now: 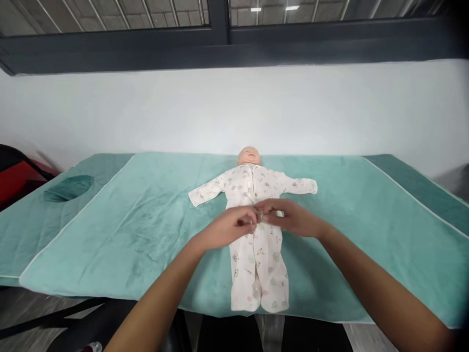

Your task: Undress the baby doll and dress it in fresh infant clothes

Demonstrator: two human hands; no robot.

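A baby doll (249, 156) lies on its back in a white printed top (269, 180) with the sleeves spread out to both sides. White printed pants (269, 274) cover its legs, which point toward me. Over the doll's waist my two hands meet, fingertips almost touching. My left hand (234, 226) is closed with its fingers curled in a pinch. My right hand (293, 217) pinches from the other side, thumb under the fingers. Something small and pale shows between the fingertips, too blurred to name. The hands hide the waist of the clothes.
A green padded massage table (154, 220) with a face hole (69, 188) at its left end carries the doll. Behind it stand a white wall (146, 107) and a dark window frame (220, 46). A red and black object (14, 176) is at the left edge.
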